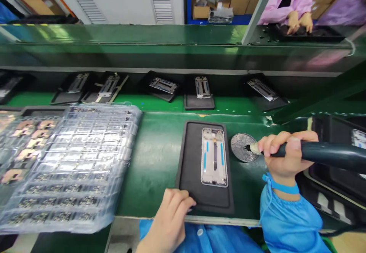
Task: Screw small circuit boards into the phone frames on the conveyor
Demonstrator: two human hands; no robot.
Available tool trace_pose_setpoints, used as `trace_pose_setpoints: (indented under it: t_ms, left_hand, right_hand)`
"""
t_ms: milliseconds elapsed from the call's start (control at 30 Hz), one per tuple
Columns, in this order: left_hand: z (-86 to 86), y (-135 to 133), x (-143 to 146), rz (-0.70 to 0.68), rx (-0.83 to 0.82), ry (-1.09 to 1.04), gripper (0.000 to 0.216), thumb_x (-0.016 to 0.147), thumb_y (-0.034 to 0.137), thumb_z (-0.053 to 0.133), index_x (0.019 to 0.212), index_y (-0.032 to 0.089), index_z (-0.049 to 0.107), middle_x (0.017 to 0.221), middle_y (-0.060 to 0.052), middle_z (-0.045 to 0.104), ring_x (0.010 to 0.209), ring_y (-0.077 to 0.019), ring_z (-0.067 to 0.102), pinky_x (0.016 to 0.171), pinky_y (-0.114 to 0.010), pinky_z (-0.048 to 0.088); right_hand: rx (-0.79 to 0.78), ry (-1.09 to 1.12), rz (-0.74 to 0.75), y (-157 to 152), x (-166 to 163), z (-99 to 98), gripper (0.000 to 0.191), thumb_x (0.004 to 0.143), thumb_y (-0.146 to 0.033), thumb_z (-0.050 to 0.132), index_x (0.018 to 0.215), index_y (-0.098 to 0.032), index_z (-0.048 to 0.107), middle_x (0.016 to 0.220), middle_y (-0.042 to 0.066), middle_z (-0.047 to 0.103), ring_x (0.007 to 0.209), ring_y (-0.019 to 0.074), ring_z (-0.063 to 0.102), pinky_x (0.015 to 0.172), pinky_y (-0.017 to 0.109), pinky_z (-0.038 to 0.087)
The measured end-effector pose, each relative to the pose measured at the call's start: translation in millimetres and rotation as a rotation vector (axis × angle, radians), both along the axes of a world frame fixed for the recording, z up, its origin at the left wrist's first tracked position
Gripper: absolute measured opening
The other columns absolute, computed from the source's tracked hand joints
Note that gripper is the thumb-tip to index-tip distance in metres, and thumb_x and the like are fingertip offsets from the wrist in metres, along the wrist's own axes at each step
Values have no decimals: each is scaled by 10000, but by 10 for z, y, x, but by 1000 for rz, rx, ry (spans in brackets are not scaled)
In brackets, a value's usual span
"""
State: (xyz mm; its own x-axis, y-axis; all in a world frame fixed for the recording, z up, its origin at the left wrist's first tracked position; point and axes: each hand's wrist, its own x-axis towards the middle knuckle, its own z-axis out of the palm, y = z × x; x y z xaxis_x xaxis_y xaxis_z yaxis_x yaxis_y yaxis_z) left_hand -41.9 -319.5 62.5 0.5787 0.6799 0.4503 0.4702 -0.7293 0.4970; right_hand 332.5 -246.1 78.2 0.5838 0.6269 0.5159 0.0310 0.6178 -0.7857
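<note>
In my right hand (pixel 286 154) is a dark electric screwdriver (pixel 328 154), with the fingers wrapped round its front end. Its pale, narrow nose points left, and its tip is over a round metal dish (pixel 243 147) with a fine grid-like surface. My left hand (pixel 173 216) has its fingers curled over the lower left corner of a black tray (pixel 190 157). On this tray's right side lies a silver phone frame (pixel 214 157) with blue strips and a dark strip down its middle.
Stacked clear plastic trays (pixel 85 150) of small parts stand on the left. Behind runs a green line (pixel 177 106) carrying several black trays with phone frames. More black trays (pixel 337 180) are stacked at right beside a slanted green post (pixel 320 87). A co-worker's hands (pixel 299 22) work beyond.
</note>
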Motion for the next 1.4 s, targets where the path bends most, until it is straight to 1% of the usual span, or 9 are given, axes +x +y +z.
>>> trace_pose_setpoints:
  t_ms: [167, 267, 367, 467, 567, 700, 1033, 1267, 1400]
  left_hand:
    - [-356, -428, -64, -27, -99, -23, 455, 1107, -124, 498, 1362, 191, 704, 1159, -87, 815, 1030, -225, 717, 944, -302, 649]
    - [-406, -462, -136, -72, -165, 61, 394, 1147, -72, 564, 1385, 197, 725, 1199, -88, 824, 1037, -237, 733, 948, -329, 642]
    - [-313, -266, -124, -138, -235, 153, 252, 1256, 177, 744, 1504, 218, 760, 1301, -100, 845, 1123, -270, 752, 1024, -393, 656]
    - [-209, 178, 107, -132, -275, 149, 260, 1322, 311, 719, 1556, 239, 804, 1355, -114, 844, 1231, -295, 739, 1108, -451, 653]
    - [-194, 722, 511, 66, -330, 170, 279, 1322, 247, 662, 1507, 279, 868, 1400, -131, 808, 1307, -315, 696, 1179, -493, 649]
    - [-276, 1186, 936, 250, -373, 161, 314, 1252, 401, 853, 1541, 284, 883, 1565, -184, 733, 1488, -402, 619, 1258, -590, 638]
    - [-486, 1171, 979, 239, -395, 146, 332, 1179, 345, 967, 1506, 312, 920, 1725, -178, 670, 1645, -441, 552, 1298, -653, 640]
    - [-667, 1202, 950, 159, -416, 150, 384, 1220, 338, 892, 1602, 309, 916, 1879, -160, 710, 1851, -461, 542, 1501, -751, 560]
    - [-653, 1245, 967, 135, -438, 126, 372, 1202, 320, 910, 1571, 289, 937, 1864, -167, 734, 1864, -462, 564, 1547, -763, 563]
  right_hand:
    - [58, -10, 201, 192, -429, 109, 366, 1152, -459, 968, 1056, -307, 650, 652, -109, 649, 398, 133, 475, 464, 284, 531]
    - [16, -25, 283, 348, -642, 62, 353, 1173, -457, 960, 1081, -315, 650, 664, -115, 652, 413, 132, 498, 470, 286, 561]
    - [-53, -28, 345, 438, -745, -17, 379, 1177, -468, 973, 1101, -313, 636, 680, -128, 652, 429, 120, 526, 480, 258, 564]
    - [-105, -32, 378, 453, -785, -79, 421, 1172, -516, 989, 1102, -315, 626, 678, -133, 641, 427, 115, 527, 478, 253, 559]
    - [-94, -26, 386, 441, -829, -113, 420, 1170, -515, 992, 1102, -319, 627, 674, -129, 635, 419, 114, 510, 466, 256, 547]
    - [-111, -31, 378, 437, -897, -146, 447, 1175, -551, 986, 1098, -319, 611, 670, -132, 628, 414, 109, 485, 473, 258, 544]
    - [-160, -28, 418, 424, -907, -226, 442, 1151, -533, 1021, 1095, -318, 638, 686, -124, 632, 439, 111, 517, 501, 273, 564]
    - [-201, -23, 475, 432, -907, -288, 467, 1148, -503, 1030, 1061, -318, 610, 709, -132, 629, 437, 102, 485, 471, 269, 527]
    - [-204, -26, 456, 444, -950, -298, 488, 1129, -516, 1048, 1058, -312, 611, 702, -130, 627, 436, 103, 498, 479, 277, 528]
